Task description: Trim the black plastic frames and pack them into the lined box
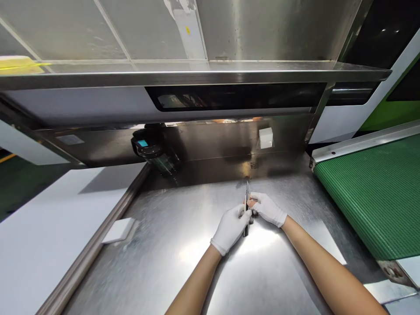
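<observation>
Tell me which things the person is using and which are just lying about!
Seems part of the job:
slim dark object, held in the gloved left hand, with the gloved right hand close against it
metal table under both

Seems just lying about, untouched:
dark jug
white block at the table's left edge
small white box at the back

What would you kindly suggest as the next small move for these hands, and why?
I'd probably ease the right hand back from the narrow end of the slim dark item, since it sits nearer that end than the left hand and its fingertips look partly bare.
</observation>
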A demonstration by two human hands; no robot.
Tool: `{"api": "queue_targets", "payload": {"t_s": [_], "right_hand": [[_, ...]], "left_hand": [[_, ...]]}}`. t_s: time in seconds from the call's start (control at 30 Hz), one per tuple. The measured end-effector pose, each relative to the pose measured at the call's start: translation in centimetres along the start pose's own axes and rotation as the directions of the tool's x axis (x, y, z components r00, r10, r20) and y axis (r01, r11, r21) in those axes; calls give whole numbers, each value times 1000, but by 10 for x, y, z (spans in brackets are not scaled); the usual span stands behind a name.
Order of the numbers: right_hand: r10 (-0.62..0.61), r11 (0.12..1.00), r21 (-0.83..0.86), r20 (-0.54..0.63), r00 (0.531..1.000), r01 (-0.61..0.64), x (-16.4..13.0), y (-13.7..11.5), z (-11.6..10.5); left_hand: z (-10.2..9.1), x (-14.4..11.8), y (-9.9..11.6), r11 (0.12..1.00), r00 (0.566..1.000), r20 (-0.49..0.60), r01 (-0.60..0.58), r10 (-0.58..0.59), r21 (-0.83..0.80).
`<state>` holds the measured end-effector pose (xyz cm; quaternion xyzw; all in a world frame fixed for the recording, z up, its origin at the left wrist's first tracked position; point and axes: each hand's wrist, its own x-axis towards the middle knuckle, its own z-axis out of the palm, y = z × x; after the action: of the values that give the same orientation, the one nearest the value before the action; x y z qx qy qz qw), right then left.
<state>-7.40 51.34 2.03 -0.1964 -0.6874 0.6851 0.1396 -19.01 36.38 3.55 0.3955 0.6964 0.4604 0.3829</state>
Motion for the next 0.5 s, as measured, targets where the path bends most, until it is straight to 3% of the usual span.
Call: {"api": "queue_targets", "payload": {"t_s": [0.5], "right_hand": [[-17,999,35,-40,999,18,3,0,3]], "left_hand": [[1,1,-3,999,1000,-6,-14,15,36]]}}
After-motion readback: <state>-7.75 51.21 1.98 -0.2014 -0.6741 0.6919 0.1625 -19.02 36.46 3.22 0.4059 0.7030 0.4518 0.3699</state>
